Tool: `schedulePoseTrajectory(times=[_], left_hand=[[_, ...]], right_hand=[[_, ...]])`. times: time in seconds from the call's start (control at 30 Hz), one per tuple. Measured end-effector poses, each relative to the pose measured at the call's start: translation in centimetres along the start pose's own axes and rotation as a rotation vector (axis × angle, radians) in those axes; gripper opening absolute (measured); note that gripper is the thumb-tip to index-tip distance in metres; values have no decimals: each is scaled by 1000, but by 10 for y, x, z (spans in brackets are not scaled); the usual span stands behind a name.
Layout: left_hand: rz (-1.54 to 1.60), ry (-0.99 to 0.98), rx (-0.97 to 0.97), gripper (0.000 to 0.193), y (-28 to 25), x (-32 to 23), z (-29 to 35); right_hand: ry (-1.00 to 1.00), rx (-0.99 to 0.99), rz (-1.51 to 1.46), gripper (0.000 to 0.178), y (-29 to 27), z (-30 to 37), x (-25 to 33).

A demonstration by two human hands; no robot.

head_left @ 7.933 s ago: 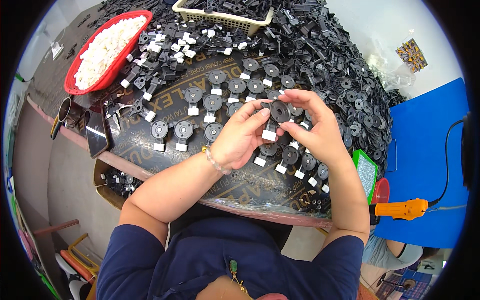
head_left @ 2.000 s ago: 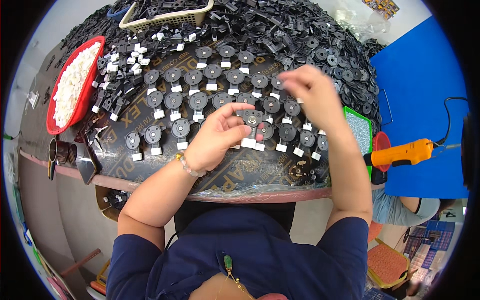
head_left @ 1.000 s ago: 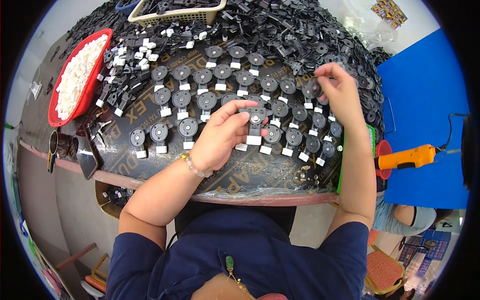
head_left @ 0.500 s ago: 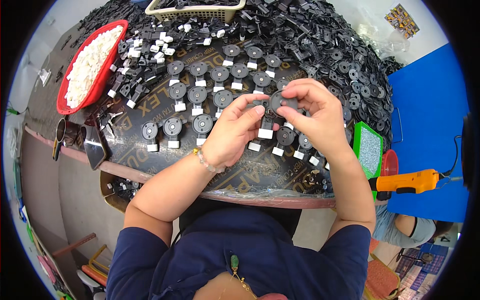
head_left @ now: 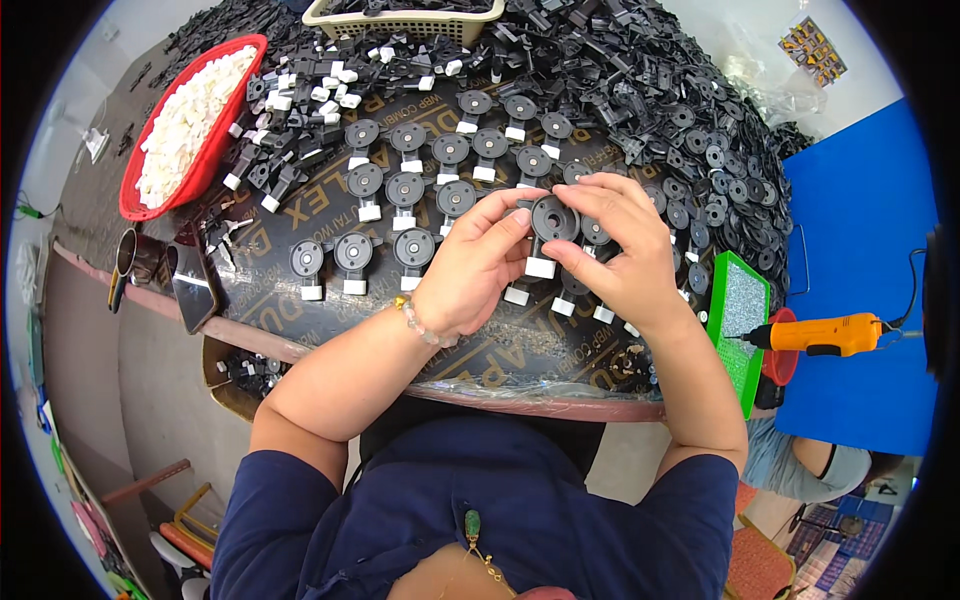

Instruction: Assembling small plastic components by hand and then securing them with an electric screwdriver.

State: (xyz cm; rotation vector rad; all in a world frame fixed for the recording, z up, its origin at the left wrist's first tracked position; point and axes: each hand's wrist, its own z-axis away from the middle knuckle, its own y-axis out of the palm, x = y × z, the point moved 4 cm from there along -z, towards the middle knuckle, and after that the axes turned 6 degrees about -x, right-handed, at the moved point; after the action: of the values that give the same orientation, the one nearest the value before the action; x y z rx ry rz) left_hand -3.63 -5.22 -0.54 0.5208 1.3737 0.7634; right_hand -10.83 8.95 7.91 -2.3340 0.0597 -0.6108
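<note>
Between my two hands, above the near middle of the table, is a black plastic part with a round disc (head_left: 554,222) on top and a white block (head_left: 540,268) at its lower end. My left hand (head_left: 468,262) grips its left side, the thumb and forefinger closed against the edge. The thumb and fingers of my right hand (head_left: 628,252) pinch the disc's right rim. The disc lies flat over the part, with a round recess in its middle. Similar black assemblies (head_left: 353,251) with discs and white ends lie in rows around my hands.
At the left stands a red basket (head_left: 128,190) of white blocks. Loose black parts (head_left: 590,70) heap up along the back and right. An orange electric screwdriver (head_left: 825,335) hangs over a green tray (head_left: 722,300) of small screws. A phone (head_left: 191,285) lies at the front left.
The disc, tilted in my right fingers before, now sits flat on the part in my left hand. My view has shifted slightly. The screwdriver tip now shows over the green tray.
</note>
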Motion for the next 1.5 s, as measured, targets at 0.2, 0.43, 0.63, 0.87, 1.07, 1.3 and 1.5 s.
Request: schedulePoseTrajectory(times=[0.2,0.43,0.63,0.87,1.07,1.3,1.5], left_hand=[[-27,29,9,33,-7,4,-3],[-74,71,-52,32,1,0,1],[48,65,-40,35,0,0,-1],[-776,915,-50,60,17,-34,26],[-1085,1201,26,51,21,-36,37],[-1033,1172,55,45,25,-33,41],[-970,1129,66,44,26,-35,47]], right_hand=[[-44,42,76,47,2,-2,2],[-82,93,143,45,1,-8,5],[35,219,41,45,4,-26,5],[192,30,12,43,43,-110,-46],[386,141,-115,47,158,-154,-105],[262,175,225,42,201,-155,-111],[237,331,247,44,197,-162,-103]])
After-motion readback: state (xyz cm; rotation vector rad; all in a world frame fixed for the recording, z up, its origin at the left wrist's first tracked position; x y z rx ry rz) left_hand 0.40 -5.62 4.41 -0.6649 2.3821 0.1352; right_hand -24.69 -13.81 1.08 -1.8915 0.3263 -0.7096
